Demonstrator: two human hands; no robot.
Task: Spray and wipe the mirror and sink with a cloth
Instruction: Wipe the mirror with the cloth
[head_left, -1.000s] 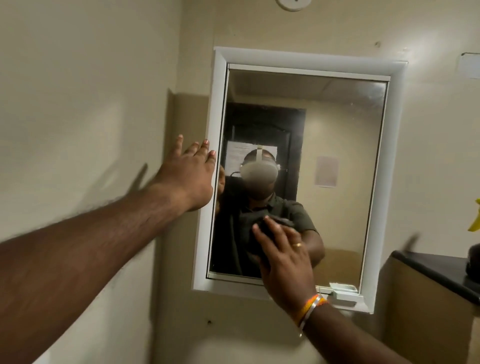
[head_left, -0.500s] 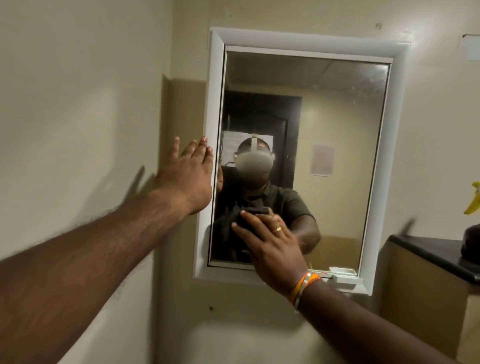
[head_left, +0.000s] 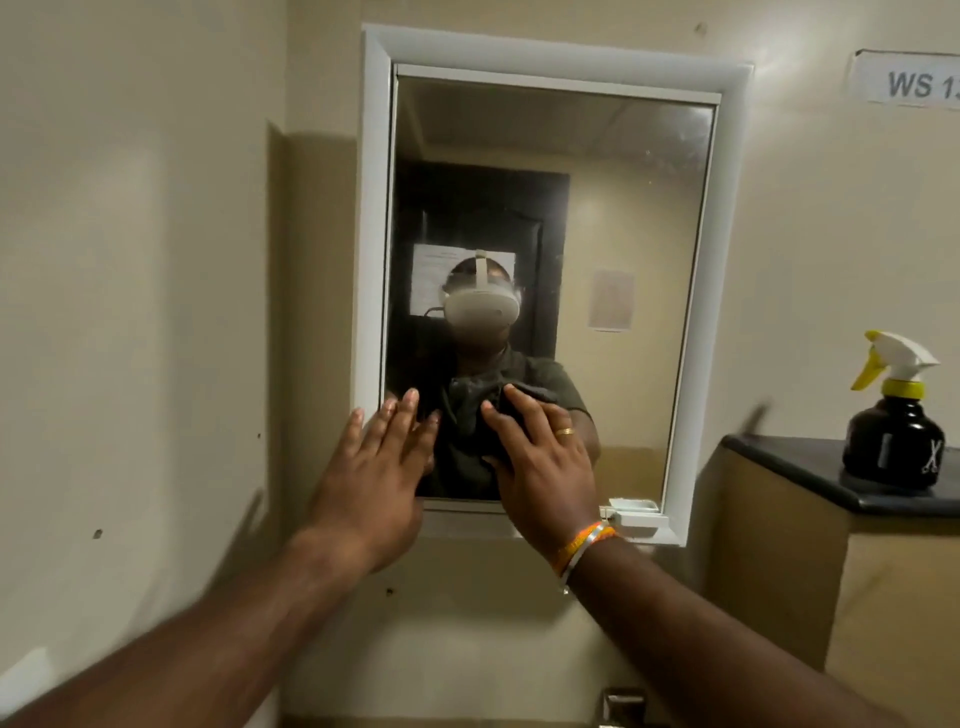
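Observation:
A white-framed mirror (head_left: 613, 218) hangs on the beige wall in front of me. My right hand (head_left: 540, 462) presses a dark cloth (head_left: 467, 426) flat against the lower left part of the glass, fingers spread and straight. My left hand (head_left: 379, 467) is raised at the mirror's lower left corner, fingers straight, over the frame and the glass edge. A black spray bottle (head_left: 892, 441) with a white and yellow trigger head stands on a dark counter at the right. The sink is out of view.
The dark counter top (head_left: 779, 462) sits on a beige cabinet at the right, below the mirror's level. A small white catch (head_left: 631, 506) sits at the mirror's lower right. A label (head_left: 909, 80) is fixed on the wall at the upper right.
My left hand has dropped from the mirror's left frame edge to its lower left corner. My right hand with the cloth stays on the lower glass. The view tilted down, showing the spray bottle.

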